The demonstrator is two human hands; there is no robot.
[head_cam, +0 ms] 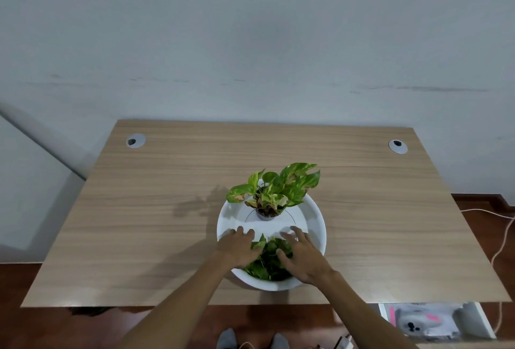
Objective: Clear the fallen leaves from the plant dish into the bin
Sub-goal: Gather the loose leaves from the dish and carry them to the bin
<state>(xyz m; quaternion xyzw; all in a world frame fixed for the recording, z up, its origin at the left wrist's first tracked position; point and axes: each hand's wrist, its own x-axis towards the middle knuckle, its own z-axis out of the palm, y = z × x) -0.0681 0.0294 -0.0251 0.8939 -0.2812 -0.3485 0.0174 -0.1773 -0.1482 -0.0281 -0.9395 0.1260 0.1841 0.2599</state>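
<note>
Leaves (269,261) lie in a green heap inside the white dish (316,226), at the 6 o'clock side, the part nearest the person. The dish is big and round and sits on the wooden table (139,209), a little toward the near edge. A small plant (274,190) in a little pot (264,213) stands in the dish at 12 o'clock, with green and yellow leaves on it. The left hand (239,248) rests on the heap at its 9 o'clock side, fingers spread flat and reaching onto the white floor of the dish, so it is loose and not gripping. The right hand (302,255) rests on the heap at 3 o'clock, fingers also spread wide, thumb lying on the leaves, loose too. Both hands touch the leaves, with the heap between them. Both bare arms come up from the bottom of the view. Two round grey cable holes sit in the table, one (136,141) at 10 o'clock and one (398,146) at 2 o'clock. A white bin (485,321) with a grey and pink soft toy (418,321) in it stands on the floor at 5 o'clock, well apart from the dish. A pale cord (501,237) runs along the floor at 3 o'clock. Two feet in grey socks (227,339) show at 6 o'clock.
</note>
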